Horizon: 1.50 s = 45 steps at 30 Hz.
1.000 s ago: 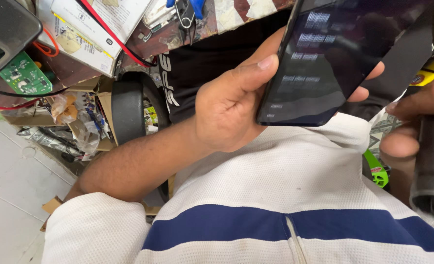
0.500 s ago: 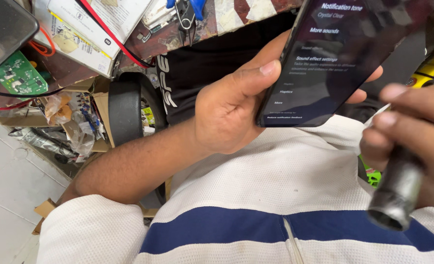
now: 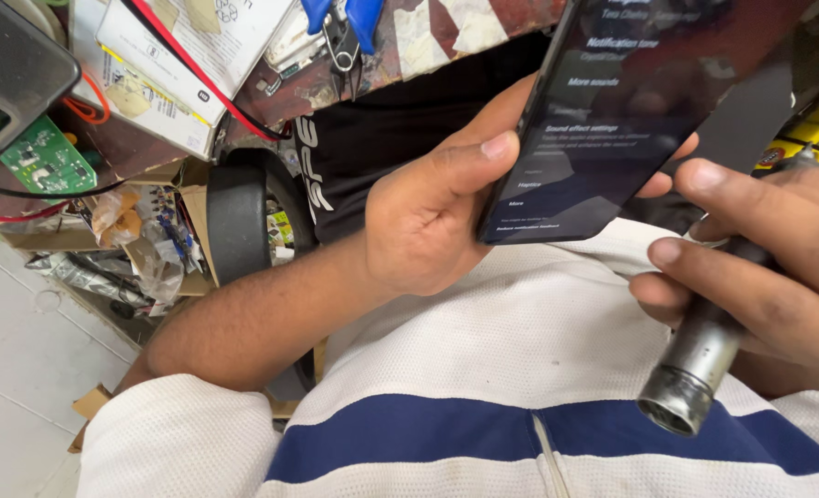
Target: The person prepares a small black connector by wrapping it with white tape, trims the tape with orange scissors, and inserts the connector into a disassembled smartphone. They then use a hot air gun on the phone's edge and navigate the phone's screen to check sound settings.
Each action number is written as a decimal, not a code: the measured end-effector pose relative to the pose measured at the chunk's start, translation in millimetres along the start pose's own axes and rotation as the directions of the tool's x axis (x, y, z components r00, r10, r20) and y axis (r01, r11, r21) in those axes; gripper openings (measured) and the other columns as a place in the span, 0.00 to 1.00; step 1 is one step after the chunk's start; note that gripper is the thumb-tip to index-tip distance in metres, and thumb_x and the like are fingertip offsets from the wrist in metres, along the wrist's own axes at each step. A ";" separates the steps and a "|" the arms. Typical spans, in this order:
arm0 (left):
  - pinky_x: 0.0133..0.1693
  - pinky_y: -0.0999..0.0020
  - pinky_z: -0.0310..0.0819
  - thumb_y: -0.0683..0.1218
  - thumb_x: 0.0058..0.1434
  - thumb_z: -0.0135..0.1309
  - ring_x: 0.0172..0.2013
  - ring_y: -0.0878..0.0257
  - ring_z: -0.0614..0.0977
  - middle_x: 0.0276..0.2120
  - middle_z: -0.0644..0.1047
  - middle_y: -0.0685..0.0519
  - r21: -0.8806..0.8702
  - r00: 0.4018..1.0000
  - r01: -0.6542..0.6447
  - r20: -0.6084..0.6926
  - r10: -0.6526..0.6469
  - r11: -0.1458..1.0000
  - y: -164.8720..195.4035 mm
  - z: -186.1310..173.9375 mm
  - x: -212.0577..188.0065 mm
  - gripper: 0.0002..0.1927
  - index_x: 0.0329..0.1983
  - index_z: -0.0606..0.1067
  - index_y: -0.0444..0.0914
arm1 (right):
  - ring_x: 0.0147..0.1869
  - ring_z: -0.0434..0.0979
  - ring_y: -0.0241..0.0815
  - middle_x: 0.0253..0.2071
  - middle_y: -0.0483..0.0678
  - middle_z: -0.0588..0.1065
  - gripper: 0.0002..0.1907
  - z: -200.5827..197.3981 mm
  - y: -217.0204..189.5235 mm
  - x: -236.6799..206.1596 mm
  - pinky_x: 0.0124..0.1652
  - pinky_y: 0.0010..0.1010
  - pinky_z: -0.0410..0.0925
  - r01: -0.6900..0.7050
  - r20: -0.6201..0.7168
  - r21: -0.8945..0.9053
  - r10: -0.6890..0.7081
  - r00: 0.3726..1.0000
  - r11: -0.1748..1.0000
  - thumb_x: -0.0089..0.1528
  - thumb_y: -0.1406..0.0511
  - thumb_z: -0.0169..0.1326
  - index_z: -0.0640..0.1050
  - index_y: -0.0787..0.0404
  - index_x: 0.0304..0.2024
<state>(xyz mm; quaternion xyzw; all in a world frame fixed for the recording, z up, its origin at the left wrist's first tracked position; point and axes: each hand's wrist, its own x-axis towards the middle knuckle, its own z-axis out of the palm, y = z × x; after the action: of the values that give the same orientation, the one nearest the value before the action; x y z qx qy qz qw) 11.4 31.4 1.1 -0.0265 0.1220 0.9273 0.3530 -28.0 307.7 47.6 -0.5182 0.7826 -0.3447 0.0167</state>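
Observation:
My left hand (image 3: 428,212) grips a dark smartphone (image 3: 630,111) by its lower left edge, thumb along the side, fingers behind it. The lit screen shows a dark menu list and tilts up toward the top right. My right hand (image 3: 760,277) is wrapped around a grey metal cylindrical tool (image 3: 695,369) at the right edge; its open round end points down toward my white shirt with a blue stripe (image 3: 483,369). The tool sits just below the phone's lower right corner, not touching it.
A cluttered workbench edge (image 3: 409,46) runs along the top with blue-handled pliers (image 3: 340,18), paper boxes (image 3: 179,55), a red wire and a green circuit board (image 3: 45,161). Below it stand a black round object (image 3: 239,221) and scrap bags. White tiled floor (image 3: 13,369) lies at left.
My right hand with the metal tool has come further into view and moved left and up toward the phone. The phone screen has scrolled to other menu lines.

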 end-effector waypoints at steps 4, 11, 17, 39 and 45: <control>0.75 0.57 0.54 0.54 0.83 0.40 0.69 0.51 0.65 0.69 0.62 0.35 0.011 1.000 -0.007 -0.009 0.007 1.000 0.6 2.7 1.4 0.30 0.77 0.50 0.32 | 0.26 0.77 0.46 0.47 0.66 0.75 0.16 6.3 2.6 13.2 0.24 0.34 0.70 0.073 -0.122 -0.071 -0.081 0.989 0.995 0.57 0.63 0.71 0.80 0.65 0.39; 0.75 0.56 0.53 0.58 0.82 0.37 0.70 0.50 0.64 0.69 0.61 0.35 0.180 0.999 -0.050 0.008 0.050 0.982 1.0 5.5 2.7 0.33 0.79 0.47 0.34 | 0.24 0.77 0.45 0.45 0.63 0.76 0.15 -1.2 0.1 12.2 0.23 0.33 0.70 0.013 -0.045 -0.065 -0.016 0.999 0.998 0.58 0.60 0.70 0.80 0.64 0.37; 0.75 0.56 0.53 0.66 0.81 0.25 0.71 0.52 0.63 0.71 0.60 0.36 0.279 0.997 -0.075 0.029 0.069 0.957 -3.6 3.2 5.4 0.36 0.80 0.44 0.39 | 0.22 0.76 0.43 0.41 0.62 0.78 0.12 9.8 4.4 8.9 0.21 0.31 0.69 0.016 -0.203 -0.113 -0.039 0.978 0.993 0.57 0.62 0.70 0.80 0.63 0.33; 0.72 0.54 0.63 0.75 0.73 0.18 0.67 0.52 0.70 0.68 0.64 0.38 0.315 0.999 -0.047 0.000 0.050 0.948 -5.1 -1.7 6.5 0.45 0.80 0.46 0.41 | 0.22 0.77 0.43 0.30 0.53 0.78 0.12 2.6 -2.7 23.5 0.22 0.32 0.70 -0.072 -0.172 -0.052 0.062 0.983 0.996 0.57 0.67 0.69 0.78 0.65 0.34; 0.71 0.54 0.63 0.76 0.72 0.17 0.66 0.51 0.70 0.68 0.64 0.37 0.338 0.999 -0.039 -0.005 0.043 0.940 -3.1 0.3 8.9 0.46 0.80 0.45 0.41 | 0.24 0.77 0.44 0.29 0.52 0.78 0.13 -3.2 -10.3 26.2 0.24 0.33 0.70 -0.161 -0.116 -0.029 0.157 0.981 0.986 0.57 0.67 0.70 0.78 0.64 0.36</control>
<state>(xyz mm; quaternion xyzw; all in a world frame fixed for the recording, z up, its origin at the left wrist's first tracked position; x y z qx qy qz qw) 6.8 39.6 -0.4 0.0310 0.2818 0.8996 0.3321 -33.1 285.5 64.5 -0.4336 0.8276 -0.3563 -0.0103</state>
